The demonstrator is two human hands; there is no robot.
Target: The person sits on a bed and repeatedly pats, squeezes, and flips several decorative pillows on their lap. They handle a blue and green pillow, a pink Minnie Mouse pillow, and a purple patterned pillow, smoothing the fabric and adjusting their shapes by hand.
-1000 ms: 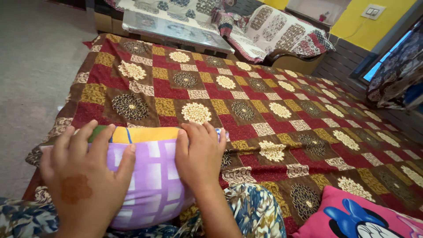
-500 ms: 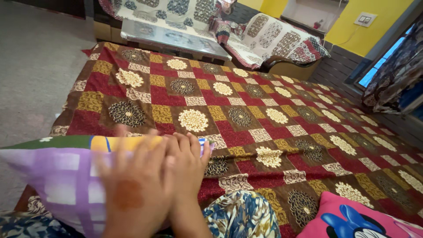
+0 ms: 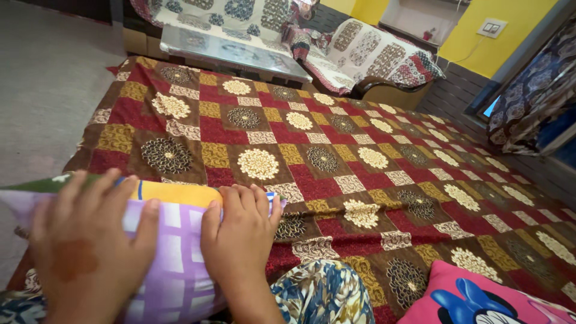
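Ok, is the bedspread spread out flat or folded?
Spread flat: the bedspread lies open across the whole bed, its squares running unbroken to the far edge. Both hands rest on the purple pillow.

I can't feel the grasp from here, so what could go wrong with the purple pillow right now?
1. Both hands, left hand and right hand, press flat on the purple checked pillow with no closed grip; it might slide.
2. The pillow overhangs the bed's left edge above the floor, so it could tip off.
3. The pink cartoon cushion lies close and may get bumped.
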